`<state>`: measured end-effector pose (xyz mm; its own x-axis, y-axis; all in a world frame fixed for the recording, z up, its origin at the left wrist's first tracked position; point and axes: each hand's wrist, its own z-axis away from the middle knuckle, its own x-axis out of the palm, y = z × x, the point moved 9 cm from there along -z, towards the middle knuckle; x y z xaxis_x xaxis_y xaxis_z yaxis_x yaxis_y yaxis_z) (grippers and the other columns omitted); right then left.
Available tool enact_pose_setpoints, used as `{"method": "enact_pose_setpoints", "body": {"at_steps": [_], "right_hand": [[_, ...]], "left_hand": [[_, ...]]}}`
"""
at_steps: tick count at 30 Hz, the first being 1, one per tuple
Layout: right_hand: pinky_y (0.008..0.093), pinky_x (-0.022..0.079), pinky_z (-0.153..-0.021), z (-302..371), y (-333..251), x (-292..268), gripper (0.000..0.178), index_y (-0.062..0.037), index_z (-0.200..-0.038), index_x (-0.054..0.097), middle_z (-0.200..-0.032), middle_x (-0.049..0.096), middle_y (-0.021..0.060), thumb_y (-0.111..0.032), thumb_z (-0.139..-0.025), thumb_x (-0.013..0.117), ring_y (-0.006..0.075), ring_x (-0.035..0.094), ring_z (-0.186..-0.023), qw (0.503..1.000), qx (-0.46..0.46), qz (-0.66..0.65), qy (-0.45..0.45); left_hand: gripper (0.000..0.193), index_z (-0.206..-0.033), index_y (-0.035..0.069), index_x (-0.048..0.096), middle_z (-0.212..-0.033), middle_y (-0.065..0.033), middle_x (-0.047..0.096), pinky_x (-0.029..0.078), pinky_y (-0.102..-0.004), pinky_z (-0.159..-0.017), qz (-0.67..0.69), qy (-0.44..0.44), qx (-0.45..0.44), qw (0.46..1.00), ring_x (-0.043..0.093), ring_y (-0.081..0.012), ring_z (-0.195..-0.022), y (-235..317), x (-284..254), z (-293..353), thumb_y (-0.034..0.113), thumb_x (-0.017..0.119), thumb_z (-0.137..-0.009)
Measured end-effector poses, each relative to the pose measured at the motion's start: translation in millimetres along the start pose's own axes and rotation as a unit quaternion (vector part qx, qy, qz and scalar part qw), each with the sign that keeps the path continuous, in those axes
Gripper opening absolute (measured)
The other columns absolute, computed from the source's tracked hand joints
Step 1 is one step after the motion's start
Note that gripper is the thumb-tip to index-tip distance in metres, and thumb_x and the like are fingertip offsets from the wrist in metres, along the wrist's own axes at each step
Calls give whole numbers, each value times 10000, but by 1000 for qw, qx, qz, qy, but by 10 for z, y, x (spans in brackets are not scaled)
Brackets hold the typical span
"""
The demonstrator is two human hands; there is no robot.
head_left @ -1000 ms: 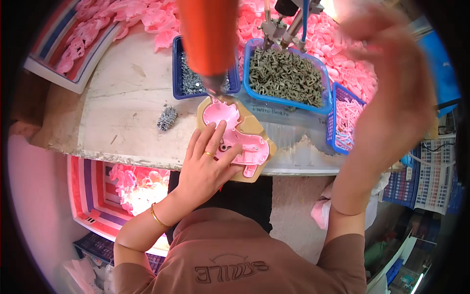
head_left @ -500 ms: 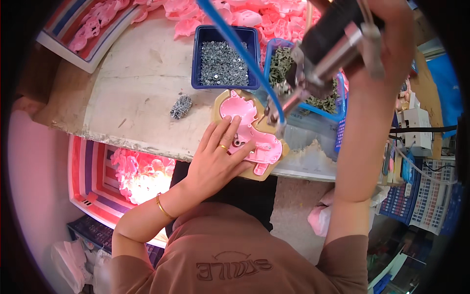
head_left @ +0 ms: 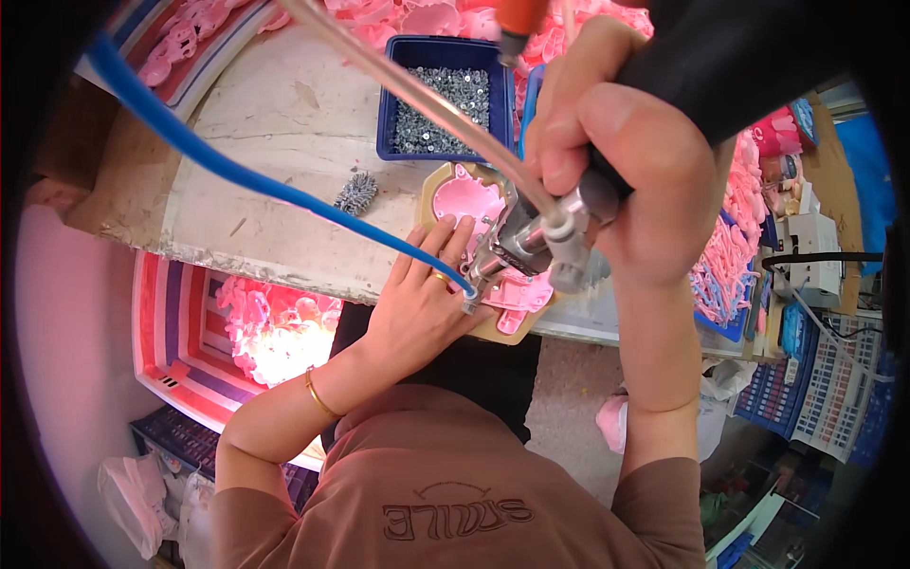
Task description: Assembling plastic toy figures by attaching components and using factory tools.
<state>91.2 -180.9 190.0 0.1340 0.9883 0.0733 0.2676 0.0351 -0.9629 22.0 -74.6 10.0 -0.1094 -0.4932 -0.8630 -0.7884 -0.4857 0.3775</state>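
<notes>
A pink plastic shell (head_left: 464,197) lies in a tan holder (head_left: 490,328) at the table's front edge. My left hand (head_left: 412,303) rests flat on it, fingers stretched out and touching its left side. My right hand (head_left: 654,180) is closed around the black handle of a power screwdriver (head_left: 526,237). Its metal nose slants down over the shell beside my left fingers; the tip and the spot beneath are hidden. A blue hose (head_left: 237,190) and a clear tube (head_left: 417,90) run from the nose toward the upper left.
A dark blue tray (head_left: 383,119) of small metal screws stands behind the holder. Left of it lies a bristly grey clump (head_left: 356,194). Pink parts (head_left: 427,17) heap at the back, and a striped bag (head_left: 175,322) of them sits below left.
My right hand has brought the screwdriver left and down over the pink shell. The blue hose has swung left. My left hand stays on the shell.
</notes>
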Motion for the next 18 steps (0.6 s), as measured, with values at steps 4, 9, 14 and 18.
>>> {"method": "enact_pose_setpoints", "body": {"at_steps": [4,9,14,18], "right_hand": [[271,414,-415,76,-4,1,586,41,-1280,382,-655,592,107,47,-723,564,164,550,-476,999,21,-10,25],[272,419,-441,54,25,-95,437,29,-1191,469,-661,581,88,31,-772,594,151,544,-483,998,7,-65,27],[269,430,-464,-53,-288,-444,219,20,-1031,572,-667,579,67,-43,-834,643,129,548,-491,997,-71,-36,21],[259,482,-508,-386,-913,-626,279,7,-927,606,-670,587,56,-253,-888,699,109,581,-545,977,-209,47,13]], "left_hand": [[456,-1233,163,666,-1476,-239,398,326,-546,-1116,6,17,5,1000,378,-405,-1371,21,22,35,348,730,-821],[425,-1209,175,661,-1479,-240,395,332,-541,-1115,3,16,17,1000,384,-409,-1369,13,-44,-67,344,731,-825],[297,-1068,116,657,-1466,-208,423,347,-548,-1109,16,22,8,1000,389,-407,-1368,24,-149,-84,235,752,-814],[246,-932,62,632,-1347,-147,545,383,-536,-1079,51,19,66,996,467,-386,-1299,79,-266,-80,129,784,-751]]}}
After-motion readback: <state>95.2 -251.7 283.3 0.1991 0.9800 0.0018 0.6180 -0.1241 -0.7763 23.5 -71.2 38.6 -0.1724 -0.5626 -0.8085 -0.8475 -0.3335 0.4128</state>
